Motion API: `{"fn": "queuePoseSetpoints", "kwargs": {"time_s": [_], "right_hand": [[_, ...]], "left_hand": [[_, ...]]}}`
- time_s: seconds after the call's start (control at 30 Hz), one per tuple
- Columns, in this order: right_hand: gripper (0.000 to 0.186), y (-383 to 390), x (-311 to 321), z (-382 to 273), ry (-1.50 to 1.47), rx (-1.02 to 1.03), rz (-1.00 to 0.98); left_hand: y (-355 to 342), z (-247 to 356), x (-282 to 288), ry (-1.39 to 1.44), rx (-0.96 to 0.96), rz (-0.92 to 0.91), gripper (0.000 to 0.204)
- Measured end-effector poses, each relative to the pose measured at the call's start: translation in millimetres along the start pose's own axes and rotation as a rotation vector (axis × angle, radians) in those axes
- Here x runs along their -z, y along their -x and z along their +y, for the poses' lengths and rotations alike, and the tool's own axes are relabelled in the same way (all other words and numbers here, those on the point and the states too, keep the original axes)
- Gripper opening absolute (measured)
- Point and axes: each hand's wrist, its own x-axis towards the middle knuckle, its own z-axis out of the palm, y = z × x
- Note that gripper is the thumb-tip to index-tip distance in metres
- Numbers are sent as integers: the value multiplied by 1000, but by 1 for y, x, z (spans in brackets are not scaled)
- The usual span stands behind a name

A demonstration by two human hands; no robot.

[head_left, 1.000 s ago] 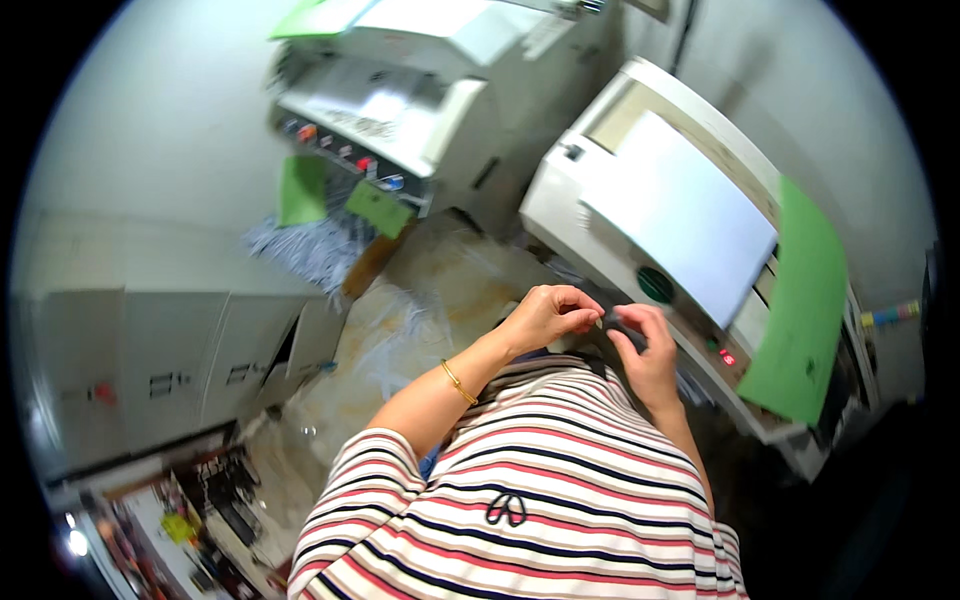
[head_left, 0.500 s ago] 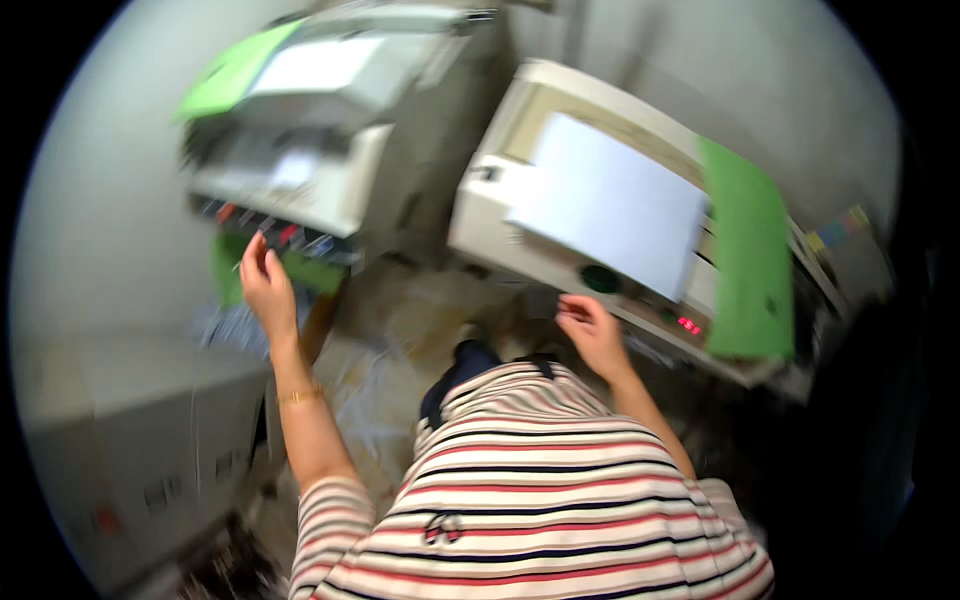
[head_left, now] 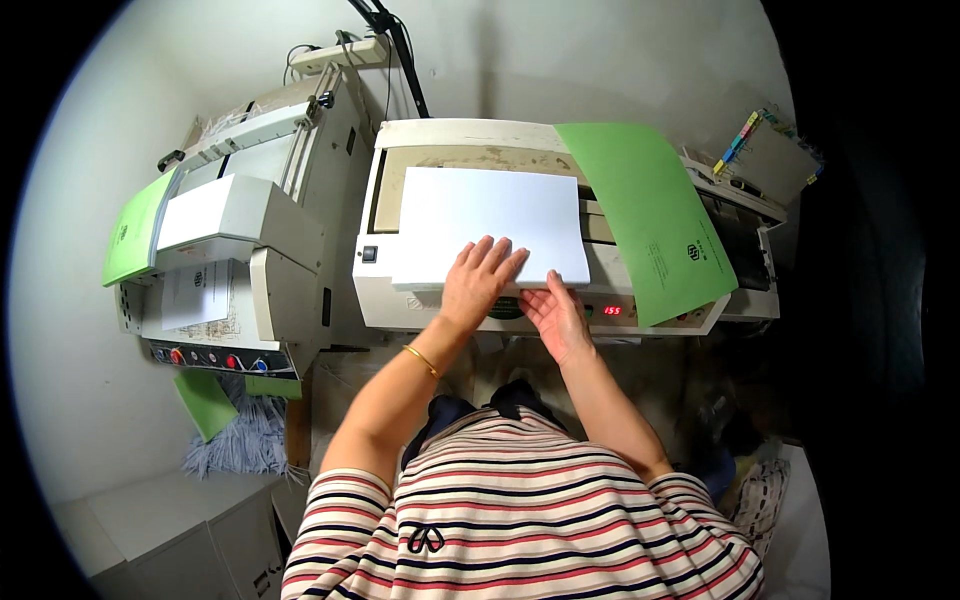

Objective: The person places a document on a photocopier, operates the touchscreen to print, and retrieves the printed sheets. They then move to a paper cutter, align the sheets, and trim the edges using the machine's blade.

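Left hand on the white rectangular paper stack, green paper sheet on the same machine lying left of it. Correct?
Wrong side: head view shows the green paper sheet right of the white rectangular paper stack. Left hand is on the stack, yes.

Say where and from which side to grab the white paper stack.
Probably the near long edge of the white paper stack, from the person's side: the stack lies flat, its thickness shows there, and the right hand is at that edge. The left hand, spread on top, could steady it.

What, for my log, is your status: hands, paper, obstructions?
Left hand atop white paper stack. Right hand at its near edge. Green printed sheet at right, not covering stack.
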Motion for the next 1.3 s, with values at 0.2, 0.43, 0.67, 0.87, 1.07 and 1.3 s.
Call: {"fn": "queuePoseSetpoints", "kwargs": {"time_s": [0.2, 0.43, 0.67, 0.87, 1.07, 1.3], "right_hand": [[42, -7, -20, -43, 519, 493, -78], [62, 2, -45, -141, 808, 550, -533], [43, -86, -99, -192, 1506, 290, -456], [35, -142, -96, -151, 2179, 625, -276], [14, -58, -6, -113, 1599, 1002, -134], [13, 33, 61, -38, 1418, 743, 10]], "left_hand": [[-57, -23, 106, 695, 266, 117, 32], [-29, -8, 147, 1609, 652, 472, 33], [3, -20, 52, 1691, 1106, 174, 29], [19, -17, -1, 1796, 1306, 137, 30], [29, -20, -11, 1712, 1230, 12, 42], [22, -1, 27, 711, 808, -387, 50]]}}
